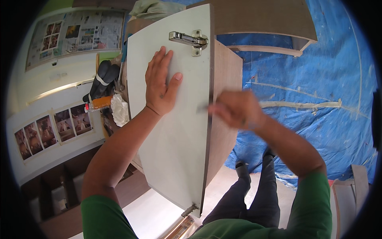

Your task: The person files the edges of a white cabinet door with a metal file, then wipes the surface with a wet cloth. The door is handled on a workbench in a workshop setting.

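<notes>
A white cabinet door (175, 131) with a dark edge lies before me, long side running away from me. My left hand (162, 83) rests flat on its upper part, fingers stretched out and thumb apart. Near the far end, a metal hinge (195, 40) is fixed to the door. Another hinge (190, 210) sits at the near end. Over the door's right edge, my right hand (238, 108) is closed and smeared by motion. A small, thin greyish thing (203, 108) sticks out of its fingers over the white face, too blurred to name.
Beneath the door stands a wooden cabinet box (229, 75). Another wooden cabinet (258, 18) is at the far right, on a blue tarp (310, 83). An orange bottle (99, 102), crumpled white paper (119, 109) and a black-handled thing (101, 77) crowd the left side.
</notes>
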### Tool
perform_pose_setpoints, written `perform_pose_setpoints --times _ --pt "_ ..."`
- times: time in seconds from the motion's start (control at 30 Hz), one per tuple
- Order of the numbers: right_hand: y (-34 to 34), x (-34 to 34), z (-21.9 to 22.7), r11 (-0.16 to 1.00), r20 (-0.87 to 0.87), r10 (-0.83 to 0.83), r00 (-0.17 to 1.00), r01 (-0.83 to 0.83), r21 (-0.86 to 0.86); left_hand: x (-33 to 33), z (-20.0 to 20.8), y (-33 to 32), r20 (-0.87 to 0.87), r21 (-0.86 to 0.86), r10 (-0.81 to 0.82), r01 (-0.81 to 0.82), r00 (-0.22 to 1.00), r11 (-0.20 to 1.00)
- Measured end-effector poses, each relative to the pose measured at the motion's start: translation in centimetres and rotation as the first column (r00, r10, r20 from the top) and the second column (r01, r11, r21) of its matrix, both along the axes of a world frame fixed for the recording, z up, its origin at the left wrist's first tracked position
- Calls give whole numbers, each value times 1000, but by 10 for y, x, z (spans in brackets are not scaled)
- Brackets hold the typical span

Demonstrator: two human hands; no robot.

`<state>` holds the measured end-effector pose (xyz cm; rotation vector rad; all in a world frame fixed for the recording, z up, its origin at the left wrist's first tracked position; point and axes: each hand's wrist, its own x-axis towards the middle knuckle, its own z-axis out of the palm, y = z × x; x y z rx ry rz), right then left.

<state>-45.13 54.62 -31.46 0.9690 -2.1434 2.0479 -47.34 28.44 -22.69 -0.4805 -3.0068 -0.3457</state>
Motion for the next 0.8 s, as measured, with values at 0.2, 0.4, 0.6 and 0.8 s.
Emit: perform_pose_setpoints --times 0.2,0.4,0.6,0.8 --pt "-1 -5 7 990 -76 -56 996 65 123 2 4 -1 -16 -22 -1 0 1000 1000" --pt "-7 -124 -20 930 77 -358 931 363 -62 -2 1 3 -13 -34 7 -8 1000 999" --pt "6 -72 3 960 -39 -244 969 247 136 3 4 5 -9 -38 44 -44 999 998" --pt "2 -19 -4 998 -17 11 1000 -10 68 6 7 6 5 -58 74 -73 997 996"
